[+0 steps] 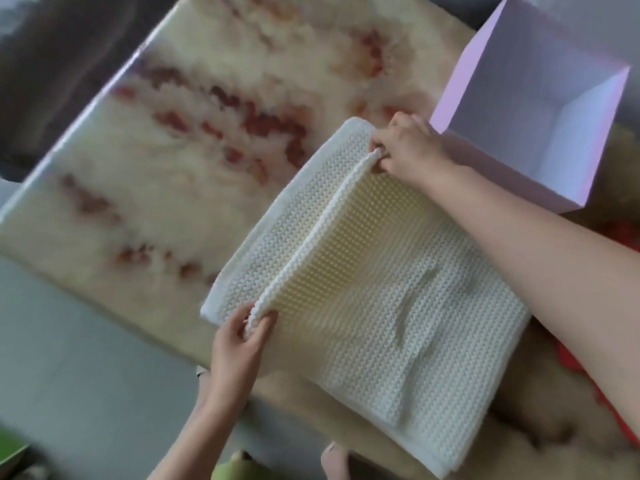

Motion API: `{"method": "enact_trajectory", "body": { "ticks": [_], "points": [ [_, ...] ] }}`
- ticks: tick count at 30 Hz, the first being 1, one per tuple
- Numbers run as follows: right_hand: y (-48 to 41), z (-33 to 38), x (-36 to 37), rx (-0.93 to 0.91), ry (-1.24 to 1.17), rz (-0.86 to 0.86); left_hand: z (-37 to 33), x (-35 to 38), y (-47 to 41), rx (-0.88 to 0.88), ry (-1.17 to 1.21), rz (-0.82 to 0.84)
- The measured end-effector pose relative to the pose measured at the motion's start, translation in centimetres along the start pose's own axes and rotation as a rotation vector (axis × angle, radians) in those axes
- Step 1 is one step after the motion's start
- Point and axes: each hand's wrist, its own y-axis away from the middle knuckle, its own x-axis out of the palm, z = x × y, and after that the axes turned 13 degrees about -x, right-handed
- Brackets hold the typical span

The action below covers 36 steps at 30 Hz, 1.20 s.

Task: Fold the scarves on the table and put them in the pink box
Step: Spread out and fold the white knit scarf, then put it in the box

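Head view shows the table (114, 188), with the box (540, 109) open and empty-looking at the scarf's far right corner, and the white knitted scarf (381, 299) lying partly folded on the table. If one pinch slips or the corners travel unevenly, I judge the raised layer would sag and land crooked. Left hand (239, 348) and right hand (405, 147) are each closed in a pinch on one end of the scarf's lifted edge
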Motion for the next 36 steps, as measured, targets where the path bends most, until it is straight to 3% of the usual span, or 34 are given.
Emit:
{"method": "enact_trajectory", "body": {
  "ticks": [4,14,17,21,25,27,32,36],
  "points": [
    [-5.0,2.9,0.4,-0.029,0.038,0.018,-0.7,-3.3,-3.3,-0.006,-0.023,-0.038],
    [-9.3,2.6,1.7,0.026,0.017,0.017,-2.6,-4.9,-6.4,-0.019,-0.028,-0.104],
    [-9.6,3.1,2.9,-0.040,0.086,0.162,-2.7,-4.9,-6.7,-0.077,-0.147,-0.103],
    [-8.8,3.8,3.2,-0.159,0.090,0.113,-3.7,-4.9,-7.2,-0.127,-0.209,-0.127],
    [-4.1,5.1,3.2,-0.108,-0.102,-0.160,-3.5,-5.3,-6.9,-0.215,-0.043,-0.106],
    [0.5,6.5,4.4,-0.062,-0.215,-0.213,-3.3,-5.7,-6.4,-0.289,0.018,-0.067],
    [14.1,13.2,9.9,0.030,-0.324,-0.109,-2.3,-5.8,-5.1,-0.357,0.142,0.031],
    [20.9,17.3,13.5,0.074,-0.218,-0.023,-2.0,-5.7,-4.6,-0.373,0.247,0.084]
  ]
}}
